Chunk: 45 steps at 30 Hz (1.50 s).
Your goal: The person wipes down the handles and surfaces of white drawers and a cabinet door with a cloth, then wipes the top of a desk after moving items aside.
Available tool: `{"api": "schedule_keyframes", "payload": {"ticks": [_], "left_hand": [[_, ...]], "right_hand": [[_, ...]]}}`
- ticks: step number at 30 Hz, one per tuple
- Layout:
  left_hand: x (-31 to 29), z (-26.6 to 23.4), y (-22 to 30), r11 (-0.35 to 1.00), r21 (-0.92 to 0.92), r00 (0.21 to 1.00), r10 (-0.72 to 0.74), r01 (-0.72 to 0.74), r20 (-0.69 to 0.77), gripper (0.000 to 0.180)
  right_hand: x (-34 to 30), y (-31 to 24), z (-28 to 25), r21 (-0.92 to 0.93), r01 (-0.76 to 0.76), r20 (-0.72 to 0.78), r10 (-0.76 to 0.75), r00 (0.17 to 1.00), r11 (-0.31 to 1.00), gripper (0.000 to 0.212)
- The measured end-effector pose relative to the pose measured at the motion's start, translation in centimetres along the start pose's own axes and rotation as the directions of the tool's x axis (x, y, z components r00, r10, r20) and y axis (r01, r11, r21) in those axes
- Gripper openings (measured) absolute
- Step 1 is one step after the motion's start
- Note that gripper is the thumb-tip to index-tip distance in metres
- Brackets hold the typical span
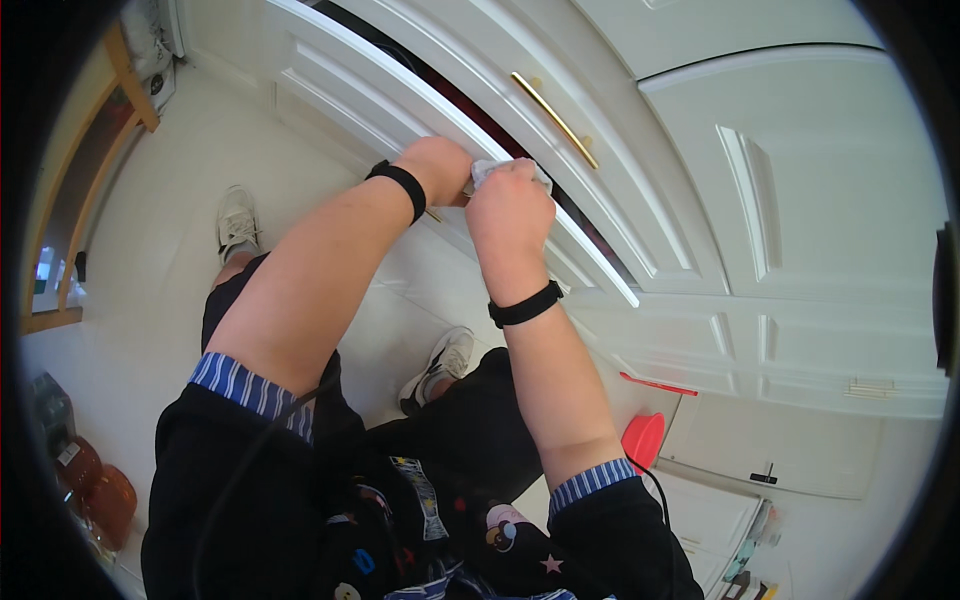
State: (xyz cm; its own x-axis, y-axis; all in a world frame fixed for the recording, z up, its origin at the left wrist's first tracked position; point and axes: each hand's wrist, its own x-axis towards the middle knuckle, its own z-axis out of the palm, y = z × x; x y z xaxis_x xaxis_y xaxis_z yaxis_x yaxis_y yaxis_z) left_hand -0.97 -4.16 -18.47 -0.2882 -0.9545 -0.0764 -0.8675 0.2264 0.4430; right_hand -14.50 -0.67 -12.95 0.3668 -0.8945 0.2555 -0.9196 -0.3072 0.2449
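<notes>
My right hand [512,208] is closed around a crumpled white cloth [484,170], which presses on the top edge of a white drawer front [400,112]. Close beside it, my left hand [437,165] is curled in against the same drawer front. Its fingers are mostly turned away, so what they grip is hidden. The drawer stands partly pulled out, with a dark gap behind its front. A bit of gold handle [433,215] shows below my left wrist.
Above the drawer is another white drawer with a gold bar handle [555,120]. White cabinet doors [830,170] stretch to the right. A red basin [643,440] lies at lower right, and a wood-framed piece [75,200] stands at far left. Brown containers [110,505] sit at lower left.
</notes>
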Motion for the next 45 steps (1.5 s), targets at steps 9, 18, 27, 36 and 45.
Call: {"api": "schedule_keyframes", "payload": {"ticks": [9,18,27,36,45], "left_hand": [[-0.3,0.2,-0.4,0.997,-0.033,0.997,0.064,-0.066,-0.048,0.022],[-0.2,-0.1,0.1,0.999,0.003,0.997,0.042,-0.042,-0.062,0.021],[0.5,0.8,-0.8,1.0,0.002,0.997,-0.001,0.002,-0.081,0.025],[-0.8,-0.9,3.0,0.981,0.182,0.985,-0.095,0.068,0.143,0.03],[-6.4,-10.7,12.7,0.987,0.047,0.985,0.156,-0.153,-0.077,0.021]], "right_hand": [[-0.8,0.1,-1.6,0.155,-0.015,0.008,0.014,1.0,0.988,0.039],[-0.7,0.4,-1.8,0.207,-0.076,0.057,0.066,0.996,0.975,0.055],[-0.6,-0.1,-1.6,0.245,-0.078,-0.004,0.082,0.997,0.966,0.049],[0.4,1.4,-1.3,0.244,-0.072,0.053,0.061,0.997,0.967,0.036],[-0.6,7.6,5.5,0.595,-0.042,0.053,0.013,0.998,0.803,0.048]]}}
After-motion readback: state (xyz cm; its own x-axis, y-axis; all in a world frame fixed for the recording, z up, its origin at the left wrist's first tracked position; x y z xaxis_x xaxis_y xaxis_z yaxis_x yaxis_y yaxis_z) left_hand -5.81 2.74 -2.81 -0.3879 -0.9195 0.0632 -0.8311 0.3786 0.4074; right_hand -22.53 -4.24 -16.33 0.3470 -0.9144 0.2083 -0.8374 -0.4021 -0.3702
